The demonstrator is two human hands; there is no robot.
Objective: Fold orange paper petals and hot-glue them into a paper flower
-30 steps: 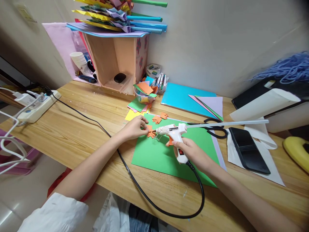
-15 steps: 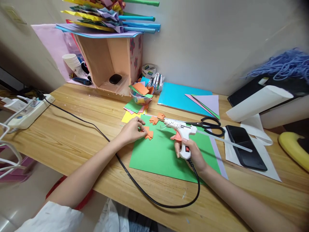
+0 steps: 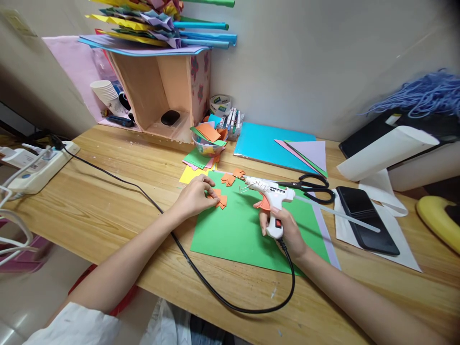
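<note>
Power strip (image 3: 43, 167), white: sat at the left end of the wooden counter (image 3: 108, 191); I traced a black cord (image 3: 251, 311) from it, under my left forearm, to the gun. Paper cups (image 3: 106, 96): stood stacked and tilted beside an open box (image 3: 176, 86). Left hand (image 3: 194, 197): its fingers were pinched on the left edge of an orange cut-out (image 3: 222, 202), over the left part of a green sheet (image 3: 230, 235); I could not tell whether the piece lay flat. Clear bowl (image 3: 208, 151): stood behind that hand, filled with paper scraps. Two further orange pieces (image 3: 227, 179): lay near the sheet's far edge. Glue gun (image 3: 275, 203), white with an orange trigger: hung over the sheet, nozzle toward those pieces; contact I could not judge. Right hand (image 3: 292, 232): its fingers were wrapped around the gun's grip. Scissors (image 3: 300, 185), black-handled: lay behind the gun. Phone (image 3: 368, 220), black: rested on white paper, with the clear glue stick (image 3: 334, 209) crossing it in my view.
</note>
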